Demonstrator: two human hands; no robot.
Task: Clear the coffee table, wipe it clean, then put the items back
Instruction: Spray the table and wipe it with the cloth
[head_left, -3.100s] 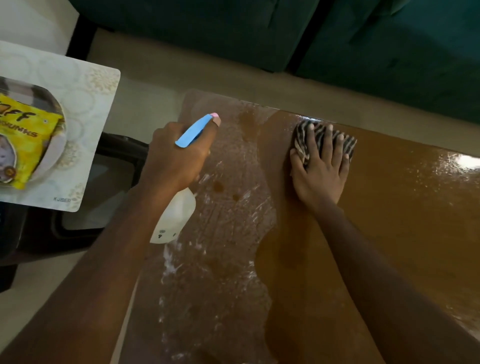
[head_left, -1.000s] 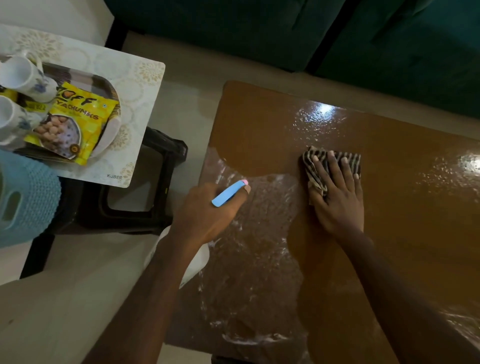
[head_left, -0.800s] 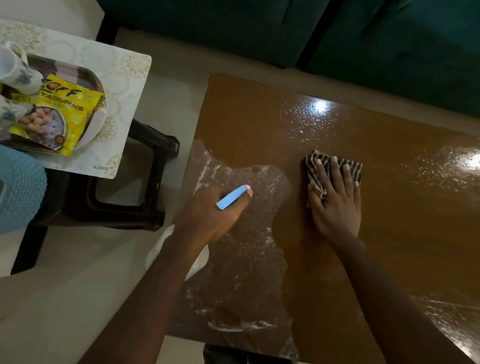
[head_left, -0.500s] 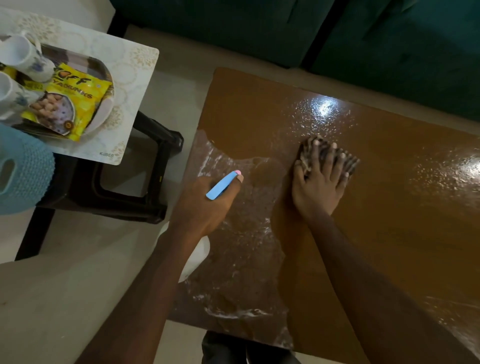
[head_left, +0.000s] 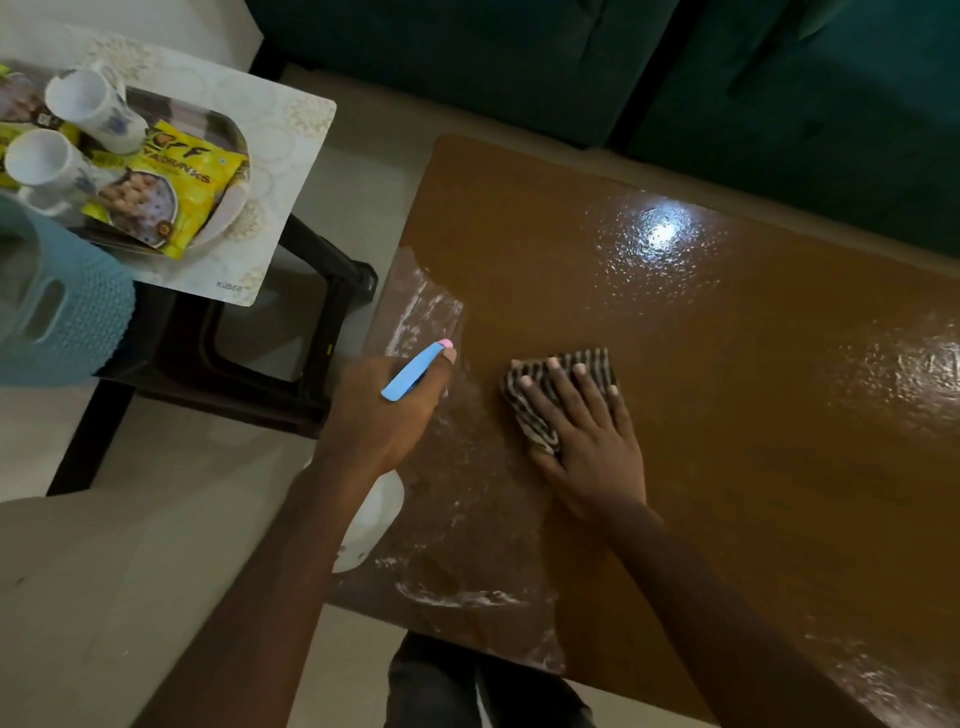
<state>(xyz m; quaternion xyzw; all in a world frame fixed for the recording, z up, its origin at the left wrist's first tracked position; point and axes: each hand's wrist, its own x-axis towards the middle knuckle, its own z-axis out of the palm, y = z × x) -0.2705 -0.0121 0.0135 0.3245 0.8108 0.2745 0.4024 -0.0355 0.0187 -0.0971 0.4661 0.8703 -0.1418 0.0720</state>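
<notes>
In the middle of the frame the right hand (head_left: 587, 436) lies flat on the striped cloth (head_left: 561, 389), fingers (head_left: 558, 382) spread and pressed down so the whole palm drives the rag across the brown bench (head_left: 753, 364). Just left of it, the left hand (head_left: 387, 410) has its fingers wrapped shut around a white spray bottle (head_left: 371, 519), whose blue trigger (head_left: 413, 371) points toward the bench's upper left; holding it there likely keeps the cleaner ready for the next pass. A foamy, streaked patch (head_left: 467, 493) covers the bench's left strip beside and below the cloth, while the right part shines wet and even, so the wiping seems well advanced but unfinished. At the upper left of the frame the cleared items wait off the bench on a dark stool (head_left: 311, 332): two mugs (head_left: 93, 109) and a yellow snack packet (head_left: 166, 192) on a tray (head_left: 228, 150) over a patterned mat (head_left: 291, 156), beside a blue basket (head_left: 67, 317). Compared with three seconds earlier, the cloth has come back from the far edge toward the middle, and the foamy area has shrunk leftward.
</notes>
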